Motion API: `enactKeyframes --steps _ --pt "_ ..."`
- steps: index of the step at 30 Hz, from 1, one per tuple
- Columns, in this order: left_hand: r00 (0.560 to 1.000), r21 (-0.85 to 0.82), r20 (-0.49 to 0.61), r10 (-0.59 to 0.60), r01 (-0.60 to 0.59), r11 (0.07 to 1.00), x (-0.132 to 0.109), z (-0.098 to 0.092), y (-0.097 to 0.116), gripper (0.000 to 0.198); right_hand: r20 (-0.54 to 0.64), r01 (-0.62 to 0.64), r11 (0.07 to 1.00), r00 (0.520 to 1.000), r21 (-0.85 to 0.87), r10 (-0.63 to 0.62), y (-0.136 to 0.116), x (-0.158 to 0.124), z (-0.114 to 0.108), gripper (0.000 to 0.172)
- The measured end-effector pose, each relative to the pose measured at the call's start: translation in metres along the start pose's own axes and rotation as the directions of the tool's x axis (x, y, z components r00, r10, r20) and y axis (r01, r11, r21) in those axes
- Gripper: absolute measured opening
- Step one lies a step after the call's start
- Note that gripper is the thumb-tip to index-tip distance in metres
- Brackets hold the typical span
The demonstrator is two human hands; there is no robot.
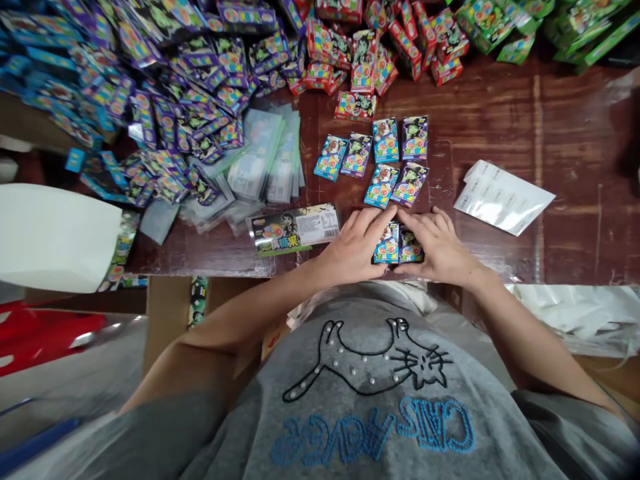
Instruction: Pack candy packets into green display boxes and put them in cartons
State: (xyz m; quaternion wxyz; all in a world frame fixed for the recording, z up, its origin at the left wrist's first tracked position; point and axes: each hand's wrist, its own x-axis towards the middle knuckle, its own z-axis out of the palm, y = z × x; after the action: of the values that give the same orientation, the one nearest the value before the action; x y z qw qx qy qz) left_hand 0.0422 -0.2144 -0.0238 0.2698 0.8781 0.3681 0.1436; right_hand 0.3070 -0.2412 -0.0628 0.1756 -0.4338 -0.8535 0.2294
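My left hand (354, 245) and my right hand (440, 248) meet at the near edge of the wooden table (500, 133), fingers curled round a pair of small candy boxes (399, 245) held side by side between them. Just beyond my fingers lie two more boxes (396, 185), one blue and one purple. Further back, several boxes (373, 148) sit in a loose row. A filled clear packet with a printed label (295, 230) lies to the left of my left hand.
Heaps of purple and blue boxes (165, 87) cover the far left, red ones (360, 53) the far middle, green ones (540, 27) the far right. A stack of clear bags (265, 163) lies centre left. A white packet (503, 197) rests at right. A white sheet (50, 237) is at left.
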Motion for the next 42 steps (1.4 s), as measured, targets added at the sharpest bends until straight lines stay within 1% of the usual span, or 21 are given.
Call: enactKeyframes --steps 3,5,7,9,11,14,16,17,18,20,22,24,26,27,29,31,33,35,38,40,42 --pt "0.996 -0.2 -0.088 0.013 -0.031 0.979 -0.004 0.0 0.007 0.112 -0.037 0.015 0.999 0.999 0.036 -0.014 0.004 -0.004 0.0 0.117" --pt "0.99 -0.328 -0.131 0.042 -0.083 0.941 -0.006 0.009 0.01 0.106 -0.042 0.019 0.998 0.999 0.056 -0.017 0.007 -0.007 -0.001 0.112" --pt "0.983 -0.386 -0.179 0.047 -0.115 0.915 -0.008 0.024 0.01 0.096 -0.033 0.012 0.998 0.999 0.061 -0.01 0.01 -0.011 -0.003 0.109" --pt "0.98 -0.361 -0.199 0.017 -0.089 0.928 -0.011 0.039 0.007 0.089 -0.01 0.002 0.998 1.0 0.056 -0.002 0.013 -0.014 -0.006 0.112" --pt "0.981 -0.286 -0.191 -0.025 -0.031 0.958 -0.014 0.048 0.004 0.087 0.014 0.005 0.999 1.0 0.05 -0.006 0.016 -0.016 -0.008 0.117" --pt "0.991 -0.164 -0.128 -0.037 0.016 0.986 -0.018 0.05 0.005 0.082 0.023 0.021 0.999 0.999 0.036 -0.022 0.017 -0.015 -0.009 0.126" --pt "0.998 -0.105 -0.067 -0.013 0.005 0.994 -0.02 0.044 0.01 0.085 0.009 0.036 0.999 0.999 0.019 -0.036 0.016 -0.013 -0.007 0.129" --pt "0.999 -0.079 -0.035 0.008 -0.011 0.997 -0.021 0.038 0.012 0.089 -0.001 0.047 0.999 0.999 0.012 -0.047 0.015 -0.012 -0.006 0.126" --pt "1.0 -0.05 -0.004 0.03 -0.03 0.998 -0.024 0.03 0.013 0.093 -0.012 0.057 0.998 0.998 0.005 -0.057 0.014 -0.012 -0.005 0.122" --pt "0.998 0.042 0.037 0.052 -0.053 0.998 -0.031 0.006 0.008 0.101 -0.034 0.08 0.997 0.996 -0.003 -0.081 0.012 -0.011 -0.004 0.111" --pt "1.0 0.179 0.022 -0.009 0.005 0.984 -0.043 -0.022 -0.007 0.111 -0.062 0.097 0.995 0.993 0.001 -0.097 0.01 -0.01 -0.004 0.105" --pt "0.992 0.303 -0.025 -0.124 0.126 0.945 -0.055 -0.047 -0.03 0.126 -0.116 0.101 0.995 0.988 0.003 -0.1 0.006 -0.004 -0.002 0.104" --pt "0.983 0.36 0.0 -0.185 0.173 0.917 -0.064 -0.062 -0.049 0.126 -0.201 0.058 0.998 0.978 -0.026 -0.062 -0.002 0.006 0.002 0.1" --pt "0.982 0.36 0.037 -0.188 0.162 0.919 -0.067 -0.065 -0.056 0.12 -0.249 0.012 0.999 0.968 -0.051 -0.024 -0.007 0.013 0.005 0.097" --pt "0.983 0.318 0.092 -0.157 0.12 0.941 -0.069 -0.062 -0.061 0.106 -0.33 -0.087 0.991 0.943 -0.101 0.049 -0.02 0.024 0.013 0.091" --pt "0.986 0.276 0.065 -0.152 0.128 0.953 -0.068 -0.054 -0.059 0.103 -0.338 -0.127 0.984 0.938 -0.126 0.078 -0.032 0.029 0.021 0.088" --pt "0.985 0.264 0.018 -0.174 0.163 0.951 -0.065 -0.047 -0.056 0.109 -0.279 -0.103 0.988 0.958 -0.117 0.067 -0.041 0.028 0.027 0.091" --pt "0.984 0.255 0.029 -0.176 0.163 0.953 -0.063 -0.041 -0.056 0.111 -0.212 -0.084 0.993 0.975 -0.079 0.066 -0.047 0.023 0.03 0.096" --pt "0.989 0.214 0.115 -0.092 0.066 0.975 -0.059 -0.036 -0.061 0.106 -0.137 -0.043 0.998 0.99 -0.044 0.037 -0.049 0.019 0.032 0.1" --pt "0.99 0.202 0.139 -0.036 0.007 0.979 -0.056 -0.034 -0.063 0.104 -0.091 0.001 0.999 0.996 -0.039 -0.005 -0.047 0.02 0.031 0.103" --pt "0.99 0.206 0.139 -0.023 -0.006 0.978 -0.054 -0.031 -0.064 0.105 -0.066 0.029 0.999 0.997 -0.015 -0.03 -0.042 0.019 0.028 0.109"
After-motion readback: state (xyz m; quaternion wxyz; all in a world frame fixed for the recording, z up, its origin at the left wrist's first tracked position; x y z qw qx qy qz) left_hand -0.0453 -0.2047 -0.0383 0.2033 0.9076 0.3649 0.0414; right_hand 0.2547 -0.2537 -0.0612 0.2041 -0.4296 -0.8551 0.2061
